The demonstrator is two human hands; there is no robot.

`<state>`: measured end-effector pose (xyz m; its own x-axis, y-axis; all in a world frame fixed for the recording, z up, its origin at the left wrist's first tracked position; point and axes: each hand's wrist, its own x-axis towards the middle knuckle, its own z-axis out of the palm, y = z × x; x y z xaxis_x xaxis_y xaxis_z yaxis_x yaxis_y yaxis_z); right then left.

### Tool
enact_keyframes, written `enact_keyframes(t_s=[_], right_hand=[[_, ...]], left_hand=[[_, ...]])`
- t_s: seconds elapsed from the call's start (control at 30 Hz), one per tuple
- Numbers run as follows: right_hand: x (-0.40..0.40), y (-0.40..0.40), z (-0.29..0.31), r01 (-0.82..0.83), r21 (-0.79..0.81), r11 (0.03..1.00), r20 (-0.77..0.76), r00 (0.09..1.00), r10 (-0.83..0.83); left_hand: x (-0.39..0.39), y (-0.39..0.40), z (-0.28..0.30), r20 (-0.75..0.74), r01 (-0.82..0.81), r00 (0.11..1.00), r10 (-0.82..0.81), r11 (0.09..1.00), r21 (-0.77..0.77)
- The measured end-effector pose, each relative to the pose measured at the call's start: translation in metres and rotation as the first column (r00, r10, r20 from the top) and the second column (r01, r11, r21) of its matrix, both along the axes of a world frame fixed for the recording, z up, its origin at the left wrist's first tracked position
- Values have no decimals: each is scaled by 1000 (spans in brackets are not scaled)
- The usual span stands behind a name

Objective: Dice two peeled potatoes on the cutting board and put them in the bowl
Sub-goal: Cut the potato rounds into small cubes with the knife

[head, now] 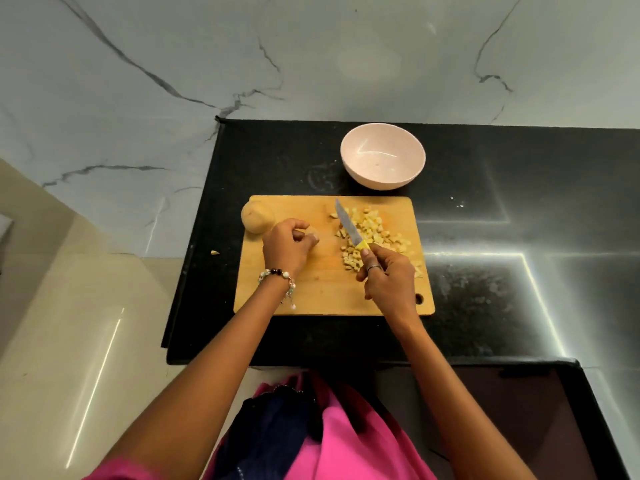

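Head view: right hand (388, 278) grips knife (349, 225), blade pointing away-left; left hand (287, 245) holds potato piece (310, 233).

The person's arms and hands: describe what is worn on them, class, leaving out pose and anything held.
Both forearms are bare. The left hand has a beaded bracelet at its wrist, with pale and dark beads and small dangling charms. The right hand wears a silver-coloured ring on one finger. A pink sleeve shows near the left shoulder.
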<state>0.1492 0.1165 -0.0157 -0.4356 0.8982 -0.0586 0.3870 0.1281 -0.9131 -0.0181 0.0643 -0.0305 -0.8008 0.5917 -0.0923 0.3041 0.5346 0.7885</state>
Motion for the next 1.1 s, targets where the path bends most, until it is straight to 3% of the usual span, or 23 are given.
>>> enact_keyframes(t_s=[0.17,0.33,0.6,0.93,1.1], right_hand=[[-14,-27,-8,-227,310,923,325,938,122],[-19,-53,-13,-368,309,877,547,823,152],[-24,-65,-8,-410,307,859,640,757,133],[-38,-70,-13,-462,364,809,658,742,128],[-36,-73,-16,-507,352,787,729,676,109]], left_hand=[[-10,-14,-7,-217,118,965,-145,984,-132],[-17,-20,-10,-254,259,923,-288,955,-141],[-15,-20,-14,-255,210,942,-220,975,-67],[-17,-18,-21,-185,193,965,-185,981,28],[-15,-19,-24,-192,173,969,-157,982,71]])
